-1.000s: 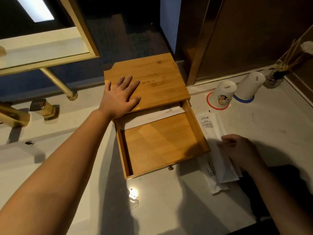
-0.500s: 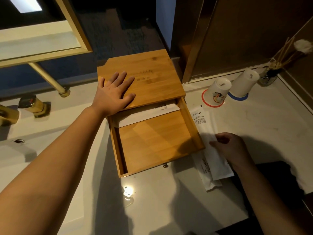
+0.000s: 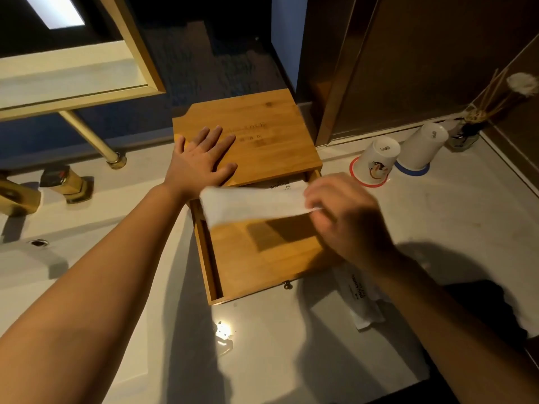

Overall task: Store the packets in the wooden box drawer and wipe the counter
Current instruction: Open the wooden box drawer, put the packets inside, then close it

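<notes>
A wooden box [image 3: 262, 123] stands on the white counter [image 3: 291, 345] with its drawer [image 3: 262, 258] pulled out towards me. My left hand [image 3: 201, 161] lies flat on the box lid. My right hand [image 3: 347, 220] pinches one end of a long white packet [image 3: 250, 207] and holds it across the back of the drawer, above the bottom. Another white packet [image 3: 284, 185] lies at the drawer's back edge, mostly hidden. One more packet [image 3: 360, 298] rests on the counter right of the drawer, partly under my right forearm.
Two upturned paper cups [image 3: 377, 161] [image 3: 420, 147] stand on coasters at the back right, beside a reed diffuser [image 3: 466, 132]. A dark cloth [image 3: 490, 310] lies at the right. Gold taps [image 3: 67, 182] and a sink [image 3: 58, 258] are at the left, below a gold-framed mirror [image 3: 73, 71].
My right hand picked a white packet up from the counter and carried it left over the open drawer. My left hand stayed on the lid.
</notes>
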